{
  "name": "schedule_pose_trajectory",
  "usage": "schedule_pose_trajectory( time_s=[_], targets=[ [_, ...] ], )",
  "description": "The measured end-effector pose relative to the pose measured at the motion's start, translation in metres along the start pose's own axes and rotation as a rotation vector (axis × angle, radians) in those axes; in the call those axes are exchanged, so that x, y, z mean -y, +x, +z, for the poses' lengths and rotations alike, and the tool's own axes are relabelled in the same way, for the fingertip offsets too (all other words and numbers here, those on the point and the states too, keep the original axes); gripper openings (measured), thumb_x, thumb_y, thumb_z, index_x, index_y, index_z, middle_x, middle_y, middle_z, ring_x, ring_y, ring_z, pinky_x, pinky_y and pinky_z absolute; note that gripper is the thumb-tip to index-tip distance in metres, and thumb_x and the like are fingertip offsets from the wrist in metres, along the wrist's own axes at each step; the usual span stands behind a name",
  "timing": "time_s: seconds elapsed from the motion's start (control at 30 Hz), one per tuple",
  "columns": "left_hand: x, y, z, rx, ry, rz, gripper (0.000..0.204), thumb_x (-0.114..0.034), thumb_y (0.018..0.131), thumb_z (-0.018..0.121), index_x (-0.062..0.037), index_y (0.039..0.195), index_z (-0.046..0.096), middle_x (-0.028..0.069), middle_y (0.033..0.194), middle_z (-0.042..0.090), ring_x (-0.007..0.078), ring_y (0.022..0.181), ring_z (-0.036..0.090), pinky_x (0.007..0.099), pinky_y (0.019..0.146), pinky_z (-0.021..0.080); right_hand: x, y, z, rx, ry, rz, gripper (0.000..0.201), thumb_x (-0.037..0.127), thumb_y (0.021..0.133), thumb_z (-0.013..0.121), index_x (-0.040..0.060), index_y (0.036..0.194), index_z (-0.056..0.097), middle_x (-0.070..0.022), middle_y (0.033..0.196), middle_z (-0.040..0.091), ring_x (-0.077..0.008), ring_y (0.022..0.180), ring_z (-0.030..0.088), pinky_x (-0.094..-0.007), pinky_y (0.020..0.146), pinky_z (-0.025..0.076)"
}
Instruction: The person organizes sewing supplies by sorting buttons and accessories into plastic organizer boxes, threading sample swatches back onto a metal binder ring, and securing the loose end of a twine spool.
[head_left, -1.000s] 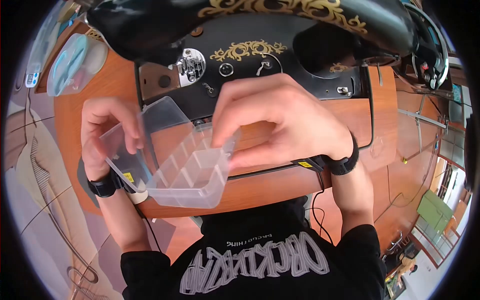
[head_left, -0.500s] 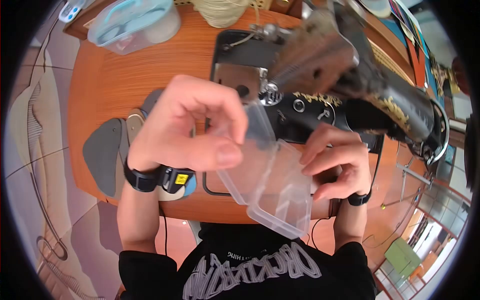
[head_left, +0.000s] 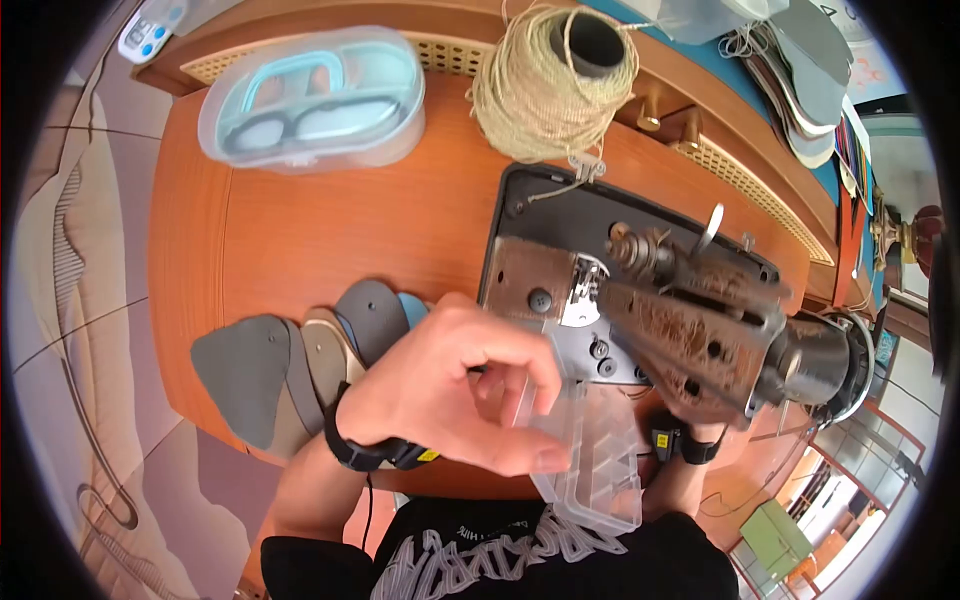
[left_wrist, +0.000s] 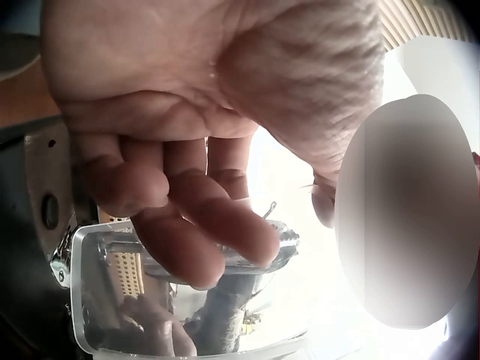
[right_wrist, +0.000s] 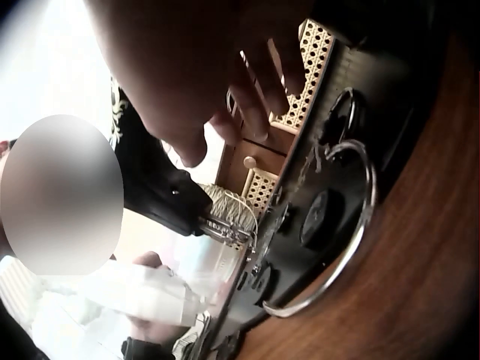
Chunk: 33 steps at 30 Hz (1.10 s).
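My left hand (head_left: 465, 400) grips the lid side of a clear plastic compartment box (head_left: 605, 465), thumb at its edge and fingers curled. The box hangs open in front of my shirt, its dividers showing. In the left wrist view, the fingers overlap the clear lid (left_wrist: 81, 300). My right hand (head_left: 700, 408) is mostly hidden behind the sewing machine's head (head_left: 690, 320). In the right wrist view, its loosely bent fingers (right_wrist: 247, 105) reach over the black machine bed (right_wrist: 315, 176), nothing visible between them. A curved metal hook (right_wrist: 369, 210) and small round parts lie on that bed.
Grey and beige sole-shaped pieces (head_left: 245, 375) lie on the left of the table. A lidded blue-handled container (head_left: 315, 105) and a large twine spool (head_left: 555, 85) stand along the back. The machine's head rises close to my right wrist.
The head view has swung left, bringing the spool and container into view. My right hand has left the box and gone behind the machine's head; my left keeps the box.
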<state>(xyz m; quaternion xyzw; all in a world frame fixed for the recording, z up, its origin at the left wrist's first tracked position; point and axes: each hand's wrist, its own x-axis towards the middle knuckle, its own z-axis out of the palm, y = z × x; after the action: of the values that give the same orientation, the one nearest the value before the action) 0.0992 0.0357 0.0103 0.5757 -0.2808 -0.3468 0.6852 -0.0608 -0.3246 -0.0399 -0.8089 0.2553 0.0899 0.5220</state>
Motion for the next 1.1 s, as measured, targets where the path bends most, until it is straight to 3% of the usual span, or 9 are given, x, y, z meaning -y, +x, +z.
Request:
schedule_pose_trajectory(
  time_s=[0.07,0.1,0.13,0.2,0.23,0.47,0.63,0.73,1.1],
  targets=[
    [0.001,0.000,0.001,-0.014,-0.030,0.021,0.033,-0.028,0.067,0.094,-0.0075,0.080,0.071,-0.0005,0.068,0.066,0.0121,0.058,0.065,0.0248,0.051,0.041,0.036,0.028,0.030,-0.028,0.616,-0.117,0.067,0.043,0.106,0.053,0.0025,0.156,0.034,-0.0178,0.157,0.045,-0.0305,0.142,0.049,-0.0455,0.120,0.043],
    [0.000,0.001,0.000,-0.013,-0.049,0.025,0.033,-0.027,0.066,0.094,-0.0070,0.079,0.071,-0.0002,0.067,0.065,0.0129,0.057,0.063,0.0251,0.051,0.041,0.062,0.026,0.050,-0.130,0.702,-0.054,0.063,0.032,0.101,0.061,0.0030,0.154,0.042,-0.0156,0.156,0.049,-0.0313,0.145,0.047,-0.0439,0.123,0.036],
    [0.000,0.002,-0.001,-0.009,-0.046,0.034,0.034,-0.027,0.066,0.094,-0.0068,0.079,0.071,0.0000,0.066,0.064,0.0133,0.056,0.062,0.0253,0.051,0.041,0.067,0.028,0.052,-0.139,0.703,-0.052,0.063,0.032,0.101,0.061,0.0030,0.154,0.042,-0.0156,0.156,0.049,-0.0313,0.145,0.047,-0.0439,0.123,0.036],
    [0.000,0.004,-0.001,-0.013,-0.056,0.051,0.034,-0.026,0.065,0.095,-0.0064,0.079,0.070,0.0006,0.064,0.062,0.0144,0.055,0.060,0.0263,0.049,0.041,0.074,0.032,0.053,-0.129,-0.547,-0.333,0.054,0.024,0.089,0.071,0.0028,0.138,0.063,-0.0165,0.149,0.057,-0.0378,0.144,0.047,-0.0488,0.119,0.035],
    [0.000,0.005,-0.002,-0.011,-0.048,0.056,0.034,-0.025,0.065,0.095,-0.0064,0.079,0.070,0.0009,0.064,0.062,0.0148,0.055,0.060,0.0269,0.048,0.041,0.100,0.028,0.050,-0.137,-0.739,-0.530,0.051,0.026,0.089,0.071,0.0030,0.134,0.066,-0.0174,0.148,0.057,-0.0381,0.142,0.049,-0.0493,0.119,0.036],
    [-0.003,0.012,-0.008,0.039,-0.046,0.022,0.034,-0.023,0.066,0.096,-0.0071,0.079,0.069,0.0011,0.065,0.060,0.0174,0.055,0.059,0.0286,0.048,0.041,0.094,0.039,0.038,-0.055,-0.734,-0.527,0.071,0.054,0.087,0.073,0.0005,0.133,0.067,-0.0224,0.141,0.059,-0.0475,0.135,0.053,-0.0581,0.114,0.042],
    [-0.001,0.013,-0.005,0.006,-0.085,0.027,0.035,-0.026,0.067,0.094,-0.0096,0.077,0.065,-0.0006,0.059,0.051,0.0160,0.052,0.052,0.0300,0.047,0.035,0.102,0.038,0.039,-0.049,-0.738,-0.482,0.071,0.053,0.086,0.075,0.0017,0.134,0.066,-0.0226,0.142,0.058,-0.0484,0.134,0.052,-0.0594,0.113,0.042],
    [0.001,0.013,-0.007,0.030,-0.066,0.026,0.035,-0.027,0.064,0.096,-0.0075,0.077,0.069,0.0017,0.063,0.058,0.0184,0.054,0.057,0.0298,0.048,0.038,0.102,0.039,0.036,-0.020,-0.738,-0.478,0.072,0.051,0.085,0.077,0.0020,0.135,0.065,-0.0227,0.143,0.057,-0.0492,0.135,0.051,-0.0599,0.114,0.041],
    [0.003,0.011,-0.004,0.000,-0.212,0.025,0.034,-0.026,0.067,0.093,-0.0086,0.076,0.066,0.0006,0.060,0.052,0.0175,0.052,0.052,0.0296,0.047,0.035,0.101,0.039,0.034,0.013,-0.716,-0.490,0.072,0.047,0.083,0.081,0.0014,0.136,0.064,-0.0234,0.145,0.055,-0.0499,0.136,0.050,-0.0609,0.115,0.040]
  ],
)
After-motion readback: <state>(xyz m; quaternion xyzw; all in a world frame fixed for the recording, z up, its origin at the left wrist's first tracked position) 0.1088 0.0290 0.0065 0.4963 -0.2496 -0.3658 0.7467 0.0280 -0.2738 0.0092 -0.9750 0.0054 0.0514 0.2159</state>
